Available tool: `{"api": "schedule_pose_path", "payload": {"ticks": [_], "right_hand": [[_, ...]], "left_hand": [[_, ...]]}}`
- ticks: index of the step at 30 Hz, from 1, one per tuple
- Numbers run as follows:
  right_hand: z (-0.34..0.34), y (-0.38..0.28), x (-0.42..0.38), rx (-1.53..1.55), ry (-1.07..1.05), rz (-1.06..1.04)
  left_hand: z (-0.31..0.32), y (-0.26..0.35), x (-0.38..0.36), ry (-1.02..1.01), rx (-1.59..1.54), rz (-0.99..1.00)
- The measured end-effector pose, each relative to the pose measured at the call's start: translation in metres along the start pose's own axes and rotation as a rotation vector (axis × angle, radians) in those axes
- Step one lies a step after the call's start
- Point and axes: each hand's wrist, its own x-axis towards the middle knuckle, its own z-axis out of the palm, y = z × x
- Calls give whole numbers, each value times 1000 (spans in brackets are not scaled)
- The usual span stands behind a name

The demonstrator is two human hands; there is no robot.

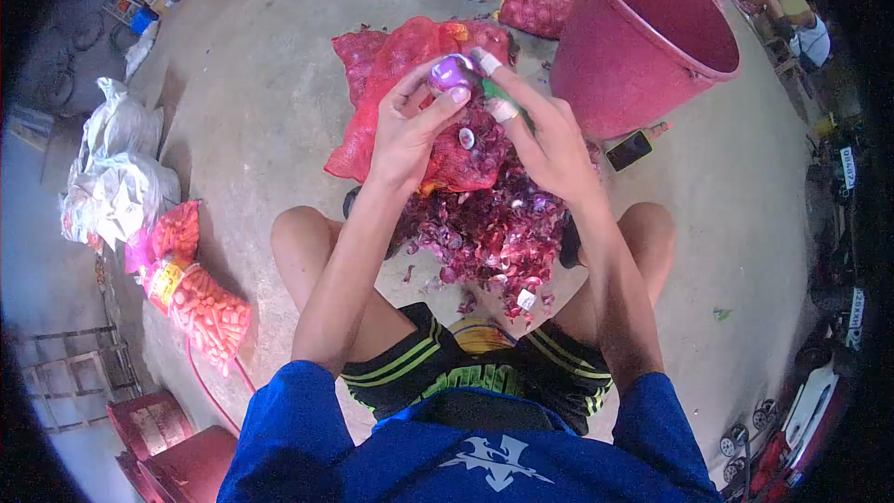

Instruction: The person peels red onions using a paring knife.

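Observation:
My left hand is closed around a shiny purple red onion, thumb across its near side. Close on its right, my right hand has white wraps on its fingertips, which reach to the onion's side. A slim green object, like a small handle, shows between the thumb and fingers of that hand; its far end is hidden. Beneath both hands lie red mesh sacks of onions. A heap of onion skins spreads between my feet, with a cut onion piece above it.
A large red tub stands at the right, with a phone on the floor by its base. Behind it lies another mesh sack. At the left are white sacks, a bag of carrots and red chairs.

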Motion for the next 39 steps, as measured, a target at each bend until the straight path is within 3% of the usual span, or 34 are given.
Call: {"api": "schedule_pose_path", "payload": {"ticks": [6,8,12,14,17,19,20,26,29,33,37,39], "right_hand": [[0,-9,8,136,90,220],[-3,-12,8,138,66,172],[1,-5,3,161,17,75],[2,-2,4,183,49,151],[-2,14,6,229,102,257],[-8,28,9,220,207,292],[-14,30,8,296,154,416],[-13,17,2,277,128,328],[-10,20,-2,278,128,268],[-11,-1,-3,360,70,337],[-3,-2,-3,201,-35,284],[5,5,-4,147,-21,158]], "left_hand": [[1,1,1,-97,-59,-1],[3,1,1,-143,-123,-12],[4,0,4,-49,-10,25],[4,0,3,16,69,13],[0,6,4,-85,52,35],[0,9,3,-272,54,90],[2,9,2,-275,53,91],[-7,9,1,-236,-109,22],[-13,7,3,-89,-241,-63],[-15,3,5,-65,-299,-67],[-12,-1,3,-56,-268,-51],[-10,-4,1,-49,-275,-67]]}}
